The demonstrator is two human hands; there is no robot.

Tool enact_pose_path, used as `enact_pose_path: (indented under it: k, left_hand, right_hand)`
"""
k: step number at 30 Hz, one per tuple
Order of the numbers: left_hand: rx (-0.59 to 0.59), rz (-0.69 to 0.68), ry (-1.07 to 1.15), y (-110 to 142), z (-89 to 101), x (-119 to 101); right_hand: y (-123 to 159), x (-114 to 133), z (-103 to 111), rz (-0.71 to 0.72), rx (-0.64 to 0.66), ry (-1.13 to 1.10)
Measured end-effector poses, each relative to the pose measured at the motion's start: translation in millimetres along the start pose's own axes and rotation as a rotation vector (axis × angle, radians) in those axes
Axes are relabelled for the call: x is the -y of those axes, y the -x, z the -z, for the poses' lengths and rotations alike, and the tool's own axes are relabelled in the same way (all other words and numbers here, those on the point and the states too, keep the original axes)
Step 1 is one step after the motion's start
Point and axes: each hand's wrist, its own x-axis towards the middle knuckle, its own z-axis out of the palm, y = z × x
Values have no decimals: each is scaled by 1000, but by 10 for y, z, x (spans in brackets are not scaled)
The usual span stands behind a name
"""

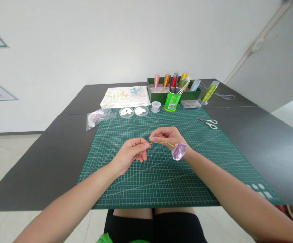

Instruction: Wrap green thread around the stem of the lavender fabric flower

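A light purple artificial flower [178, 152] hangs at the right end of a thin yellow-green stem [163, 142], beside my right wrist. My left hand [132, 151] pinches the stem's left end between thumb and forefinger, its other fingers curled loosely below. Just above that end, my right hand [168, 135] has its thumb and forefinger pressed together, almost touching the left fingertips. Whatever lies in that right pinch is too small to make out. Both hands are held over the green cutting mat [141, 182].
White-handled scissors [208, 123] lie at the mat's right. Behind stand a green can [172, 101] of sticks, a dark green box [159, 98] of coloured spools, a lidded tub [155, 106], two dishes [126, 113] of white pieces, a plastic bag [98, 117] and a white stack [126, 97].
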Motion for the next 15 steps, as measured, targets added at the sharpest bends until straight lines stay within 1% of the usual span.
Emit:
enact_pose_path:
  k: [7,9,13,15]
  left_hand:
    - [37,-4,-44,13,-12,-36]
    - [36,-18,-42,14,-9,-33]
    - [-6,-69,-52,18,-11,-31]
    - [-4,-78,-63,24,-17,-37]
  right_hand:
    - [13,8,-10,-14,66,56]
    - [11,8,-15,-4,51,81]
    - [17,5,-52,27,-21,144]
    - [25,2,-76,35,-46,149]
